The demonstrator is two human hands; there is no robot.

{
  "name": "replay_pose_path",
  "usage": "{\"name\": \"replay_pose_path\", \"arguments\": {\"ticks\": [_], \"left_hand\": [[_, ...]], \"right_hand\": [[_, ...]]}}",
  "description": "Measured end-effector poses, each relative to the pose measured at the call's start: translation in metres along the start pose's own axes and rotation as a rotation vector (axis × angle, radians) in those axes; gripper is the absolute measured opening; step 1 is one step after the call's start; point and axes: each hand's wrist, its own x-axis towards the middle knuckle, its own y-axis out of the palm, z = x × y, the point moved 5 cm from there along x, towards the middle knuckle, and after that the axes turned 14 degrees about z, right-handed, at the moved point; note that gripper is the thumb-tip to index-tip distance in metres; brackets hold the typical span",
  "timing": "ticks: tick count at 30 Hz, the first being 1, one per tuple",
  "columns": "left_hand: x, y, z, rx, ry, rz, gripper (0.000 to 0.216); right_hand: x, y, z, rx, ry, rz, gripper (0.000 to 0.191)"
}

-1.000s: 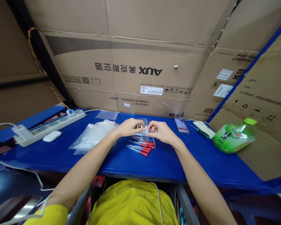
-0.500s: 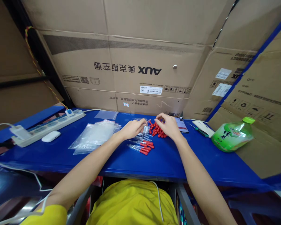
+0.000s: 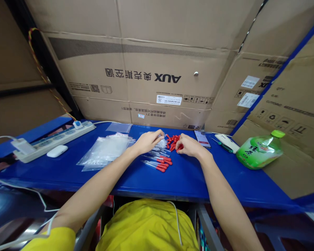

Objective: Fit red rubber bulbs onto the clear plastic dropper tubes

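On the blue table (image 3: 188, 181) lies a row of clear glass droppers with red bulbs (image 3: 158, 162). A loose heap of red rubber bulbs (image 3: 172, 140) sits just behind them. My left hand (image 3: 148, 141) rests over the far end of the glass tubes, its fingers pinched on a clear tube. My right hand (image 3: 189, 146) is curled at the right edge of the heap, its fingertips closed on a red bulb.
A stack of clear plastic bags (image 3: 107, 150) lies to the left. Farther left are a white power strip (image 3: 52, 139) and a white earbud case (image 3: 57, 151). A phone (image 3: 202, 138), a white tool (image 3: 227, 143) and a green bottle (image 3: 260, 150) lie right. Cardboard boxes (image 3: 146, 69) wall the back.
My right hand left the left hand, reached back to the heap of red bulbs, then drew slightly nearer with a bulb pinched. My left hand stayed over the tubes.
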Motion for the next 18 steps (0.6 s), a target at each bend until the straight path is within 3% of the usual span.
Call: {"name": "replay_pose_path", "arguments": {"ticks": [6,15,18], "left_hand": [[0.001,0.005,-0.002,0.005,0.105,0.015,0.035],[0.0,0.003,-0.007,-0.034,0.096,-0.008,0.034],[-0.002,-0.002,-0.011,-0.06,0.07,-0.038,0.034]], "right_hand": [[-0.002,-0.01,0.009,0.123,-0.113,-0.067,0.007],[-0.002,-0.023,0.03,0.602,-0.199,-0.448,0.022],[0.001,-0.02,0.038,0.727,-0.249,-0.517,0.027]]}}
